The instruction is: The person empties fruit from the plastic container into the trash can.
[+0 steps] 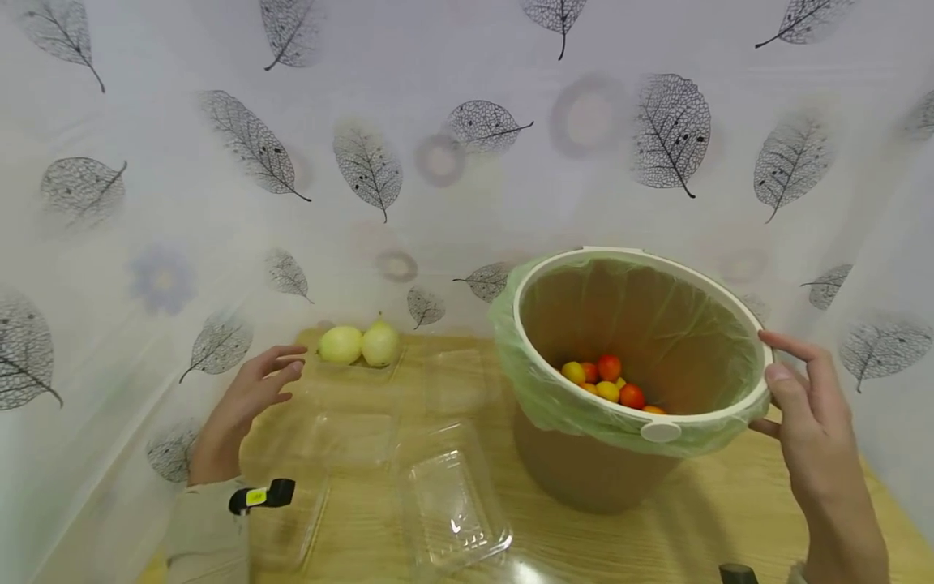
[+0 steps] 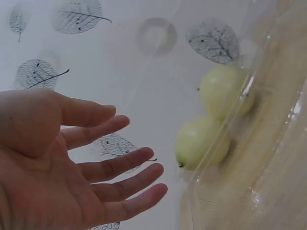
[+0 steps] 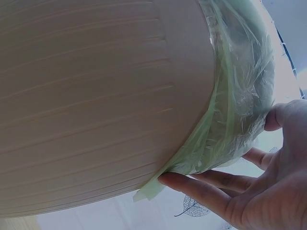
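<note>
A brown bin with a white rim and a pale green liner bag stands tilted on the right of the table. Small red, orange and yellow fruits, perhaps tomatoes, lie inside it. My right hand grips the bin's rim at its right side, thumb and fingers about the bagged edge; the right wrist view shows the fingers on the liner. With fingers spread and nothing held, my left hand hovers left of two pale green pears, which sit in a clear container at the back.
A clear plastic clamshell box lies at the table's front middle. Other clear plastic trays are spread over the left of the wooden table. A leaf-printed white sheet hangs behind and at both sides.
</note>
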The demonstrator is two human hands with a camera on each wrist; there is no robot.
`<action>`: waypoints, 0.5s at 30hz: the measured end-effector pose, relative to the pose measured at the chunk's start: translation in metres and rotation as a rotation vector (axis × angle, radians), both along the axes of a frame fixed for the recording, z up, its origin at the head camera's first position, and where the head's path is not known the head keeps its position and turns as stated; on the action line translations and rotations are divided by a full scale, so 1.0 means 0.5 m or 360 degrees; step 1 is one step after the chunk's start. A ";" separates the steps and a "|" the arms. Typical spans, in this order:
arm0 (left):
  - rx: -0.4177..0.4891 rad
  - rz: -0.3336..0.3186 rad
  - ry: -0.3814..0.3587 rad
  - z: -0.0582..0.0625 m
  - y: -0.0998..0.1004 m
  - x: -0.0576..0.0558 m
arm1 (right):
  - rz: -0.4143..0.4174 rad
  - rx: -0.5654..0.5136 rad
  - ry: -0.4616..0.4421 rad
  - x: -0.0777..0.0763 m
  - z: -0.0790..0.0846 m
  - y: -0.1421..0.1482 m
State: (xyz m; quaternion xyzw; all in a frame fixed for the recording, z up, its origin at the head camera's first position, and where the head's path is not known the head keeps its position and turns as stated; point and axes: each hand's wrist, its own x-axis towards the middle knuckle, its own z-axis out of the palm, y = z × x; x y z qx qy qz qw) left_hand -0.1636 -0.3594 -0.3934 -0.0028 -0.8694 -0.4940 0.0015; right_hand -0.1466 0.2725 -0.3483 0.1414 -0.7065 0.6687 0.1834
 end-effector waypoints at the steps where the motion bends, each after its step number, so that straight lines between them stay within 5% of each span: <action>1: 0.0010 -0.0003 -0.0008 0.002 0.000 -0.008 | 0.0007 -0.0012 0.0003 0.001 0.000 0.001; 5: -0.0002 0.0072 0.0009 0.004 0.003 -0.044 | 0.0031 -0.0031 0.0012 0.003 0.001 0.002; 12: 0.0008 0.0547 0.0180 0.000 0.018 -0.117 | 0.0035 -0.0063 0.0013 0.004 0.003 -0.003; 15: -0.0005 0.0591 0.0162 -0.006 0.019 -0.147 | 0.0021 -0.0071 0.0005 0.005 0.005 -0.003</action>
